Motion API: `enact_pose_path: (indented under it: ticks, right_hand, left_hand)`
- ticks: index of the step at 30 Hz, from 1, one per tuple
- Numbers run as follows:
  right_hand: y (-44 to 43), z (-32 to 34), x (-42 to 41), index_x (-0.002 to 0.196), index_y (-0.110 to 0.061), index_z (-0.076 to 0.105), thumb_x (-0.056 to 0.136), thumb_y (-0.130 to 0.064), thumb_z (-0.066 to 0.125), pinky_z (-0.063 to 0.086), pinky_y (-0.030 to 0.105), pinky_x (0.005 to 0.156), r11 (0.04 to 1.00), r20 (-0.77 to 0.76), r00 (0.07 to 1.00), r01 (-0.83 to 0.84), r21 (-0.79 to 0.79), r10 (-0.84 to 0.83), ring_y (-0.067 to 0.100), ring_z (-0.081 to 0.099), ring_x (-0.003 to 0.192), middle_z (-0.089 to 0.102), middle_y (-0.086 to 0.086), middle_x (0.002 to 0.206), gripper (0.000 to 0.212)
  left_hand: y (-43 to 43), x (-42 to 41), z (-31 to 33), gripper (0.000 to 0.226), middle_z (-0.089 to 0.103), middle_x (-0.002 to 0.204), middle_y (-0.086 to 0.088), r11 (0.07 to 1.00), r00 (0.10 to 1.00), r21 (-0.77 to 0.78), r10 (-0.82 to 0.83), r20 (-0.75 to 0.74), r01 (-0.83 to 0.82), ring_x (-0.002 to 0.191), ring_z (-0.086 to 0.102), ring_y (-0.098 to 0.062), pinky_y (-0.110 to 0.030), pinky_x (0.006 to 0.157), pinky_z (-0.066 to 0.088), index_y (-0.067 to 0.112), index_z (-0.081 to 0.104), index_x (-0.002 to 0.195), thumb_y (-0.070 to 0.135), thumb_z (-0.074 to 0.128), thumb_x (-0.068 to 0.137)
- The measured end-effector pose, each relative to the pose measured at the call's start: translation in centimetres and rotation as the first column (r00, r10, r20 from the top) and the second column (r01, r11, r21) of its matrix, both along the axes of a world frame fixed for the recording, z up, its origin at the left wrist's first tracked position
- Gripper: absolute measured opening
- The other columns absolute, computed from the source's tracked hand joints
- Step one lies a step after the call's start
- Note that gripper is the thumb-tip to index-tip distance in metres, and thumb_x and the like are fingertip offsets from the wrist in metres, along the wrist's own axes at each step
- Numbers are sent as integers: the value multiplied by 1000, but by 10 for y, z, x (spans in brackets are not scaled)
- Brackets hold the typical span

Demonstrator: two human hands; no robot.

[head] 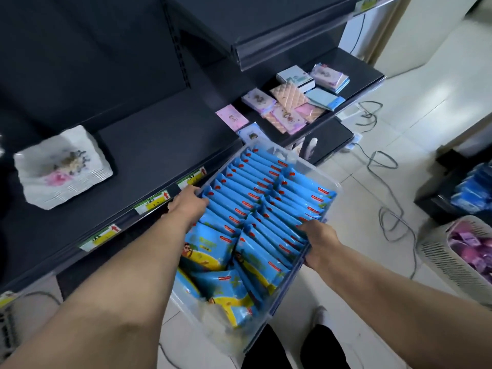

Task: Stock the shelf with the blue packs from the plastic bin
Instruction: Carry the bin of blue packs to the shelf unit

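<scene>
A: Location of clear plastic bin (303, 162)?
B: Held up between both hands, slanted across the view. Far end overlapping the front edge of the dark shelf (159, 145), just right of the price tags (153, 202).
A: Left hand (190, 206), grip?
B: Clamped on the bin's left long rim, about midway along. Fingers curled over the edge, tips down against the blue packs (255, 198).
A: Right hand (318, 242)?
B: Wrapped on the opposite long rim, a bit nearer the body. Thumb on top, inside the rim, touching pack tops. Fingers out of sight under the wall.
A: Packs relative to hands?
B: All inside the bin, between the two hands. Standing on edge in two tight rows along the length. Looser at the near end: a few tumbled packs (221, 286) lying flat or slanted, cartoon print up, below both wrists.
A: Rest of scene?
B: White floral napkin pack (62, 167) on the shelf, well left of the bin. Pastel packs (287, 107) spread on the next shelf section, beyond the bin's far end. White slatted basket (439, 257) on the floor at right, holding purple packs (474, 246). Grey cables (386, 161) looping across the tiled floor. Black trouser legs (266, 350) under the bin's near end.
</scene>
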State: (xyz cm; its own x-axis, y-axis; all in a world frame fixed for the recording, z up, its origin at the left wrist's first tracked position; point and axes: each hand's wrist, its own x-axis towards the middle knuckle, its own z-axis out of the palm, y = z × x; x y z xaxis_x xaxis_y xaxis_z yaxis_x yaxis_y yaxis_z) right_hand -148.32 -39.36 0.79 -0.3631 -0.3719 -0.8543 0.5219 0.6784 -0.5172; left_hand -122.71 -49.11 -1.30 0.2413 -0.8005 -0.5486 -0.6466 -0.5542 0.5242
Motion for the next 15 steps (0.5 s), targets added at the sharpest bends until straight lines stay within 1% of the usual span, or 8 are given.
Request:
enact_pose_path:
  ticks: [3, 6, 8, 10, 11, 14, 15]
  right_hand:
    - [-7, 14, -8, 110, -12, 59, 83, -2, 59, 55, 60, 67, 996, -13, 996, -86, -15, 86, 34, 71, 79, 70, 14, 97, 29]
    - [-15, 23, -13, 112, -9, 59, 88, -1, 54, 56, 57, 72, 981, -27, 981, -191, -24, 190, 32, 70, 85, 68, 14, 99, 25]
    - [-22, 29, -19, 111, -9, 59, 88, -1, 54, 57, 55, 69, 965, -41, 967, -255, -57, 253, 32, 69, 83, 68, 14, 99, 25]
    - [-30, 31, -24, 112, -10, 60, 87, -1, 55, 56, 56, 65, 943, -48, 948, -317, -98, 314, 33, 69, 82, 68, 14, 99, 27]
    - [-35, 33, -27, 112, -11, 60, 87, -2, 55, 56, 57, 66, 927, -39, 935, -356, -118, 354, 34, 69, 84, 68, 14, 100, 28]
    - [-52, 43, -36, 113, -8, 60, 86, -3, 55, 53, 57, 82, 842, -53, 852, -523, -131, 521, 33, 65, 95, 65, 12, 103, 28]
    - [-58, 45, -37, 111, -5, 60, 87, -3, 55, 53, 55, 84, 812, -60, 821, -571, -124, 568, 33, 63, 95, 63, 12, 102, 25]
  left_hand:
    - [22, 3, 9, 22, 64, 102, -11, 994, 992, 4, 112, -54, -111, 97, 59, -34, -49, 84, 55, 29, 54, 96, 34, 61, 76]
    - [46, 4, 18, 28, 65, 101, -11, 974, 970, -1, 224, -91, -225, 94, 62, -33, -47, 81, 57, 26, 56, 99, 32, 62, 72]
    - [66, -1, 25, 24, 64, 100, -10, 938, 931, -9, 342, -126, -346, 93, 64, -33, -48, 80, 57, 25, 55, 98, 27, 63, 75]
    - [86, -11, 37, 22, 64, 100, -10, 909, 899, -17, 410, -156, -417, 91, 64, -31, -47, 84, 56, 20, 55, 100, 23, 62, 80]
    - [96, -17, 41, 22, 64, 101, -10, 886, 876, -19, 454, -163, -463, 91, 65, -31, -46, 84, 56, 16, 56, 102, 21, 62, 82]
    - [125, -35, 47, 18, 64, 97, -14, 795, 778, -10, 591, -212, -607, 86, 66, -31, -42, 75, 57, 6, 57, 104, 11, 61, 86]
    - [134, -39, 46, 20, 65, 97, -17, 771, 749, 3, 621, -231, -637, 83, 65, -32, -42, 71, 57, 2, 59, 103, 8, 62, 84]
